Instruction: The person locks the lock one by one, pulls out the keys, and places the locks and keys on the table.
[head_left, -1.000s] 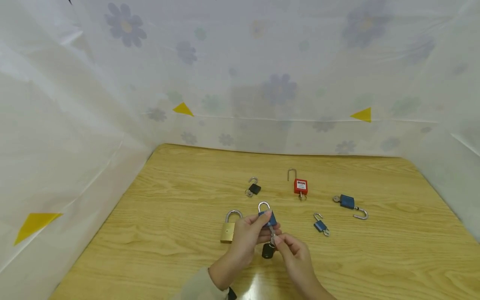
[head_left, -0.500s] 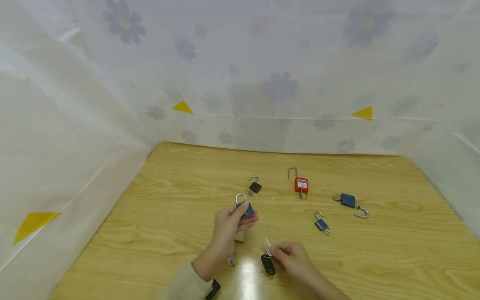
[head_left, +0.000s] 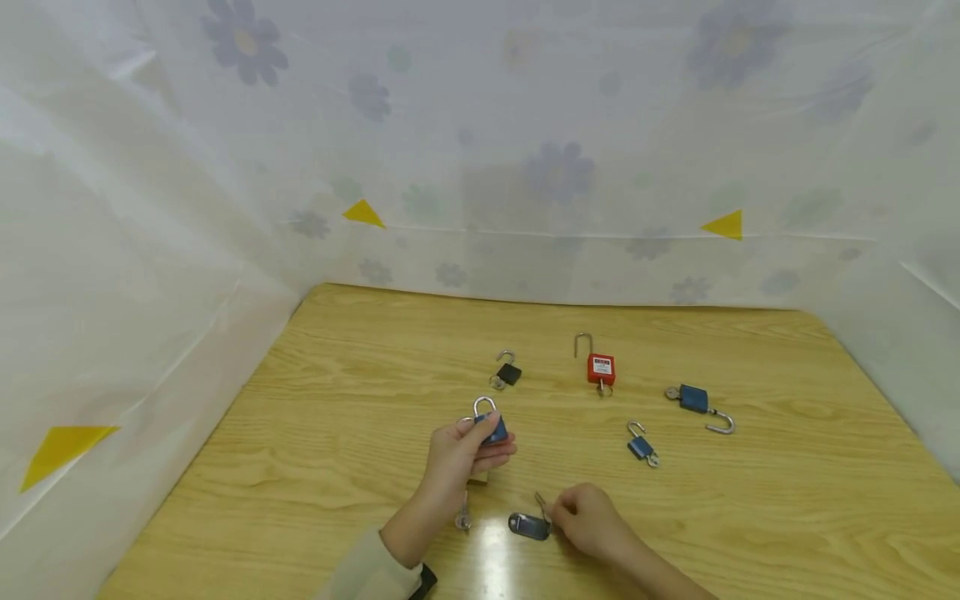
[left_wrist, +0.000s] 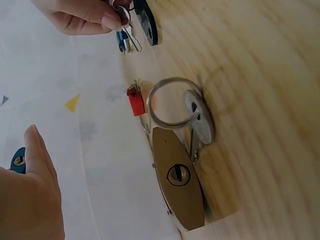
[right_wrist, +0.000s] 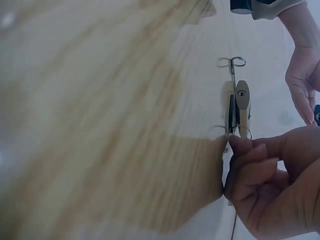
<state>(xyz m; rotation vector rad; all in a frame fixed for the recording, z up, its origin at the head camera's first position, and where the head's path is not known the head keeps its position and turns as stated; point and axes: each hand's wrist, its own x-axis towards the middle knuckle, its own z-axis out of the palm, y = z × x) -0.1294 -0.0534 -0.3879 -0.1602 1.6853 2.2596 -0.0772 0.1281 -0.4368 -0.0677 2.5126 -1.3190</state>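
Observation:
My left hand point(head_left: 450, 467) holds a blue padlock point(head_left: 491, 428) above the table, thumb across its body. The shackle looks closed, and an open keyhole faces the left wrist view on the padlock point(left_wrist: 19, 161). Low over the table, my right hand point(head_left: 592, 521) pinches a key point(head_left: 541, 502) by its ring. A dark key tag point(head_left: 529, 526) hangs from that ring and seems to rest on the wood. Partly hidden behind my left hand is a brass padlock point(left_wrist: 177, 180), with a separate key on a ring point(left_wrist: 170, 80) beside it.
Farther back lie a black padlock point(head_left: 509, 374) and a red padlock point(head_left: 602, 368), both with raised shackles and keys in. To the right are a small blue padlock point(head_left: 641, 447) and a larger blue one point(head_left: 693, 398), also unlocked. White sheeting point(head_left: 555, 167) surrounds the table.
The key came out of the blue padlock as my hands parted. My left hand moved left with the padlock; my right hand went down towards the table, and the tag swung over flat.

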